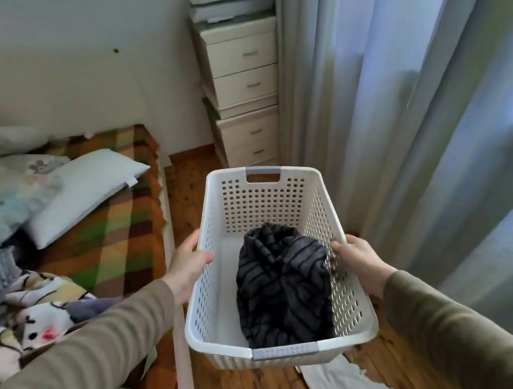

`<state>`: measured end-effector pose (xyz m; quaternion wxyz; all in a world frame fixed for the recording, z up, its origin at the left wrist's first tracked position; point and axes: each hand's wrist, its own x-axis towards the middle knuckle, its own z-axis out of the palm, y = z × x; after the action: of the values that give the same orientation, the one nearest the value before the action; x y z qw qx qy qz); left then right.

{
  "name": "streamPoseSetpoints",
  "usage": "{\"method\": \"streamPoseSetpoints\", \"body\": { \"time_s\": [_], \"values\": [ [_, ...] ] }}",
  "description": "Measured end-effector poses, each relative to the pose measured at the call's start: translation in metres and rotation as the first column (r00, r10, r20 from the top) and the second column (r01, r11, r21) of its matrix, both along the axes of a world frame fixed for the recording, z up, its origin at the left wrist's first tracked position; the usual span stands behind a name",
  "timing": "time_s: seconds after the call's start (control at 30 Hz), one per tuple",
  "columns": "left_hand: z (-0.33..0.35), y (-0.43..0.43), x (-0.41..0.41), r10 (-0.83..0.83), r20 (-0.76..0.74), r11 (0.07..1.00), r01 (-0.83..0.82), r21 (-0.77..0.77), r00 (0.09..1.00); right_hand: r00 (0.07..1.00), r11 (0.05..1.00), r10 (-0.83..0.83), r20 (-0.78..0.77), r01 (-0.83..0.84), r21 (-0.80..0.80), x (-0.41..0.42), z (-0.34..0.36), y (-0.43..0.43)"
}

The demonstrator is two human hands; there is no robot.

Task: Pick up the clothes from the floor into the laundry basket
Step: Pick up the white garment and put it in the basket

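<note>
A white perforated laundry basket point(212, 201) is held up over the wooden floor between the bed and the curtains. My left hand point(187, 267) grips its left rim and my right hand point(361, 258) grips its right rim. Inside the basket lies a dark grey garment with black stripes point(283, 287). A white cloth point(339, 386) lies on the floor just below and in front of the basket, partly hidden by it.
A bed point(114, 237) with a checked blanket, pillows and bunched bedding fills the left. A cream chest of drawers point(245, 88) stands against the far wall. Long curtains point(418, 101) hang along the right. A narrow strip of wooden floor point(186, 185) runs between them.
</note>
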<state>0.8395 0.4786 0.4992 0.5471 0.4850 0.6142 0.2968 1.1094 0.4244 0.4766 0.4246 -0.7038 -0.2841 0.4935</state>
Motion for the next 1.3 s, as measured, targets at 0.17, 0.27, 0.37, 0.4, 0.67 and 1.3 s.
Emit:
{"method": "streamPoseSetpoints", "body": {
  "time_s": [0.17,0.27,0.37,0.4,0.67,1.3],
  "values": [
    [-0.038,0.025,0.009,0.045,0.018,0.998,-0.045,-0.045,0.999,0.999,0.998,0.047,-0.016,-0.048,-0.044,0.012,-0.037,0.036],
    [-0.059,0.036,0.010,0.080,0.008,0.995,-0.079,-0.058,0.997,0.996,0.994,0.083,-0.038,-0.085,-0.072,0.015,-0.058,0.053],
    [-0.084,0.047,0.008,0.091,0.005,0.993,-0.091,-0.071,0.996,0.995,0.992,0.095,-0.026,-0.096,-0.085,0.013,-0.083,0.067],
    [-0.094,0.050,0.008,0.097,0.003,0.992,-0.096,-0.079,0.995,0.995,0.991,0.095,-0.026,-0.097,-0.090,0.012,-0.094,0.070],
    [-0.236,0.077,-0.006,0.064,-0.036,0.990,-0.068,-0.121,0.997,0.995,0.989,0.101,-0.017,-0.103,-0.108,-0.006,-0.228,0.090],
    [-0.576,0.132,-0.021,-0.059,-0.170,0.998,0.052,-0.048,0.984,0.997,0.991,0.030,-0.073,-0.039,-0.128,-0.035,-0.610,0.121]
  ]
}}
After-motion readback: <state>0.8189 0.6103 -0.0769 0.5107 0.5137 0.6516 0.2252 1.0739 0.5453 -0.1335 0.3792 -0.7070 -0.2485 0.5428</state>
